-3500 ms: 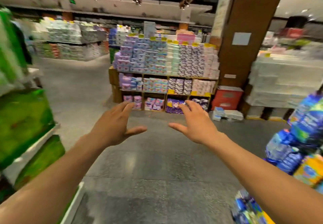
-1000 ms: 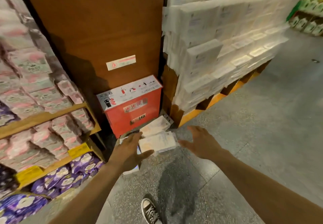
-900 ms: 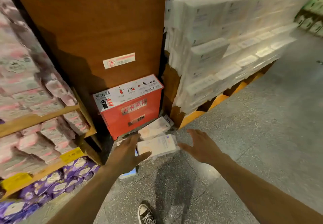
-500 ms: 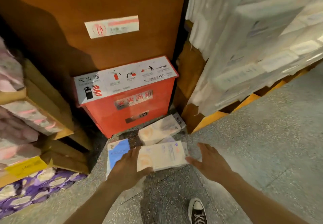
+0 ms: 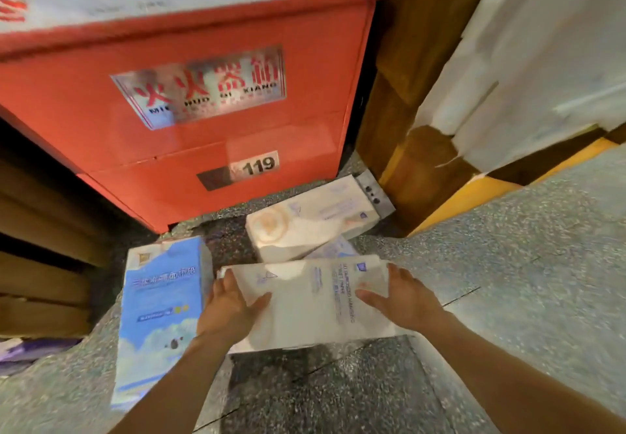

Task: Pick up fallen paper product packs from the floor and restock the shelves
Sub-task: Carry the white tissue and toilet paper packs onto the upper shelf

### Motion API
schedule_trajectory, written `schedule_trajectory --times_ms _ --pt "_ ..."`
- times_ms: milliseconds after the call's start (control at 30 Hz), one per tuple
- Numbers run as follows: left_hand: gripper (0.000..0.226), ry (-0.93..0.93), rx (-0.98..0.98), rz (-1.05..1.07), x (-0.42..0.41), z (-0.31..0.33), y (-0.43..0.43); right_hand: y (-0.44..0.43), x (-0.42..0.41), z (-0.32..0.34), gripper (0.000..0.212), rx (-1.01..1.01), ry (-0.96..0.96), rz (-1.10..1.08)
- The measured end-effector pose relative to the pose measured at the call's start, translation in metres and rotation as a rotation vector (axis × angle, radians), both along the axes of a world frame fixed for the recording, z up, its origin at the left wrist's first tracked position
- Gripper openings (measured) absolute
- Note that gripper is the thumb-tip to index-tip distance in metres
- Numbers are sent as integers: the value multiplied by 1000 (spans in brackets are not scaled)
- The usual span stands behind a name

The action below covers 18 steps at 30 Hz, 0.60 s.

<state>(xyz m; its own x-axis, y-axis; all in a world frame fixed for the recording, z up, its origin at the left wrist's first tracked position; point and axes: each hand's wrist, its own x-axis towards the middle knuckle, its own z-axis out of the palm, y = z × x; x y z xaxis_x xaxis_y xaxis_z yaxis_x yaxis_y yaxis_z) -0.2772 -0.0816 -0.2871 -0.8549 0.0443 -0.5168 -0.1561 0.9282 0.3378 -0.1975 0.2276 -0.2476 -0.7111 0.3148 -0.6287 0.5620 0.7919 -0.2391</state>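
- head view: the left hand (image 5: 233, 303) and the right hand (image 5: 404, 298) are clamped on the two short ends of the near white pack (image 5: 315, 301), one on each end.
- on each hand the thumb lies over the top face and the fingers wrap the end edge, so both are grasping the pack rather than resting loosely on it.
- the near white pack sits low over the floor (image 5: 525, 264), just in front of the red cabinet (image 5: 189, 122); whether it is lifted clear of the floor i cannot tell.
- its far edge overlaps the far white pack (image 5: 311, 222), which lies on the floor against the foot of the red cabinet, beside the wooden pillar (image 5: 410, 71).
- a blue pack (image 5: 162, 311) lies flat just beside the left hand, touching or nearly touching the near white pack's left end.
- step in hand, as i judge it: the pickup of the first fallen pack, at the grasp-and-lift point.
- the next move calls for an even two-handed lift so that the soft pack does not sag or slip, then a carry to matching stock, probably the stacked white packs (image 5: 542, 61) on the right.
- two packs look left to collect afterwards.
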Motion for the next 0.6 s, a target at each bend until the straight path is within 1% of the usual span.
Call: schedule_trajectory --times_ms 100,167,233,267,300,333,400,433,533,600 --pt "114 -10 54 220 -1 -24 2 -1 -9 -34 104 -64 -28 -27" --pt "120 -40 100 329 -3 -33 2 -5 -15 -51 98 -194 -1 -130" --pt "126 -36 156 397 -7 -39 1 -9 -18 -59 107 -282 50 -262" --pt "126 -27 172 426 -9 -41 1 -11 -20 -62 112 -287 73 -315" --pt "124 -16 181 443 -10 -43 1 -13 -21 -63 111 -298 99 -343" --pt "120 -11 185 453 -11 -40 2 -15 -22 -61 104 -311 122 -357" --pt "112 10 199 449 -8 -27 6 -15 -18 -49 84 -328 192 -381" --pt "111 22 209 447 -5 -18 6 -15 -16 -40 80 -320 235 -380" --pt "111 1 250 483 6 28 0 -16 -4 9 78 -326 310 -381" --pt "105 11 292 518 13 71 -8 -18 0 52 74 -315 325 -371"
